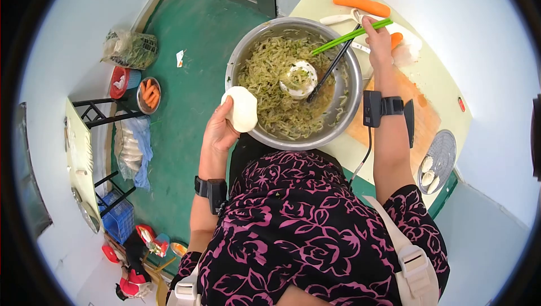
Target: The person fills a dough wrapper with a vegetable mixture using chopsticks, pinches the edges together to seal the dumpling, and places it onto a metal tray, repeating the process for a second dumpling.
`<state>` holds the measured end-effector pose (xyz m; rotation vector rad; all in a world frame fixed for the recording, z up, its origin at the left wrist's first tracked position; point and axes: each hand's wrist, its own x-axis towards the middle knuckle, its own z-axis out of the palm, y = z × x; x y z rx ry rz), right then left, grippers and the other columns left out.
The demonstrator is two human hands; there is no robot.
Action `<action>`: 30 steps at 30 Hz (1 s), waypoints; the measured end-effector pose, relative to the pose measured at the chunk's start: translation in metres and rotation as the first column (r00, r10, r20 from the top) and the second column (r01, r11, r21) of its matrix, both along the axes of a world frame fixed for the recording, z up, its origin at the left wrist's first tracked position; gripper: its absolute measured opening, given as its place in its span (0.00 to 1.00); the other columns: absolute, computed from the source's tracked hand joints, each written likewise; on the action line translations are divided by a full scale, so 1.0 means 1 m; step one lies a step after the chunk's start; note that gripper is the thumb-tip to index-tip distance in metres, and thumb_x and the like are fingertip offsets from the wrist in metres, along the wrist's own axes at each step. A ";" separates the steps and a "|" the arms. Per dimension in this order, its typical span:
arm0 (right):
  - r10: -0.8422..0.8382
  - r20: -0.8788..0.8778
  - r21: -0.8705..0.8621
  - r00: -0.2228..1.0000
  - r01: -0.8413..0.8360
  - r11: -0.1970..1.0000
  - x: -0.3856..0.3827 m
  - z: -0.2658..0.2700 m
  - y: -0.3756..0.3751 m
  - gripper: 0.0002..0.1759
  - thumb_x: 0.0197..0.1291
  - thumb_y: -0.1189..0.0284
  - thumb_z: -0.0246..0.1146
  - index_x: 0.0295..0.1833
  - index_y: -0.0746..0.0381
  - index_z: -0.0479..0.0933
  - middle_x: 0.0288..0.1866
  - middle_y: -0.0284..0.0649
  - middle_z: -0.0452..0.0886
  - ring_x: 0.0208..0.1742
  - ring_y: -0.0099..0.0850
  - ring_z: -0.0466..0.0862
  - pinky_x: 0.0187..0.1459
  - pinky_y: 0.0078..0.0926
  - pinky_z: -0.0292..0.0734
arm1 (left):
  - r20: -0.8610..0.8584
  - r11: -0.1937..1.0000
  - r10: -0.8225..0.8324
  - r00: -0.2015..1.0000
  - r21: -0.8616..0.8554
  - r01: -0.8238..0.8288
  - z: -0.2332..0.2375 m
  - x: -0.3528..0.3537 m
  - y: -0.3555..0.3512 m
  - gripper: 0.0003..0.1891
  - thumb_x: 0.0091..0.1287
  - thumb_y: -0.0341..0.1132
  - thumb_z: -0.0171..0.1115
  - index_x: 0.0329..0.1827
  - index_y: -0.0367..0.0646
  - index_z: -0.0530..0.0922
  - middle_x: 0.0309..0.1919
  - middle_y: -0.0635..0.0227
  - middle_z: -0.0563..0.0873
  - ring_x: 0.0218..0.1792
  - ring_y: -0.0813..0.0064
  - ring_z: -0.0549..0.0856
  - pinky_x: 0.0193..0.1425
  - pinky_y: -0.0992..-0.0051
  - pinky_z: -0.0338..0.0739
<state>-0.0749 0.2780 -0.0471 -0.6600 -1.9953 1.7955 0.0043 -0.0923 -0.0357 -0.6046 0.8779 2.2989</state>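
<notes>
My left hand [221, 128] grips a pale, round dough wrapper [242, 109] by its edge, at the near left rim of a large metal bowl [232, 60]. Shredded greenish vegetable filling [262, 66] lies in the bowl, with a small white container [301, 87] in its middle. Pinched in my right hand [378, 41] is a pair of green chopsticks [349, 36], their tips over the filling. A long dark stick [332, 69] leans from inside the bowl across its far right rim.
The pale table [310, 4] carries carrots [363, 6], a peeler [336, 19], a wooden board [425, 115] and a metal tray [441, 149] with several dumplings. At left stand a bowl of carrots [149, 96] and a blue crate [118, 218]. Another person [135, 283] is at lower left.
</notes>
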 end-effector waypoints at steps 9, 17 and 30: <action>0.486 0.347 0.343 0.802 -0.591 0.730 0.023 0.048 -0.029 0.22 0.53 0.58 0.57 0.40 0.68 0.76 0.24 0.40 0.80 0.27 0.22 0.79 0.31 0.19 0.71 | 0.052 0.977 0.118 0.992 0.170 -0.125 -0.007 0.003 -0.007 0.19 0.62 0.39 0.52 0.54 0.41 0.66 0.51 0.61 0.74 0.53 0.63 0.74 0.56 0.57 0.68; 0.332 0.053 0.045 0.942 -0.334 0.941 0.073 0.070 -0.048 0.10 0.54 0.73 0.58 0.41 0.66 0.77 0.34 0.36 0.78 0.33 0.23 0.78 0.35 0.18 0.76 | 0.049 0.976 0.161 0.986 0.143 -0.166 -0.012 0.003 -0.011 0.21 0.63 0.40 0.50 0.56 0.40 0.64 0.53 0.58 0.72 0.54 0.60 0.73 0.56 0.57 0.68; 0.307 0.011 -0.163 0.952 -0.301 0.940 0.081 0.020 -0.092 0.09 0.55 0.76 0.58 0.41 0.69 0.75 0.36 0.40 0.77 0.34 0.25 0.78 0.36 0.18 0.77 | 0.067 0.981 0.134 0.989 0.133 -0.142 -0.016 0.010 -0.009 0.22 0.65 0.44 0.44 0.57 0.39 0.63 0.53 0.56 0.71 0.54 0.59 0.73 0.55 0.57 0.69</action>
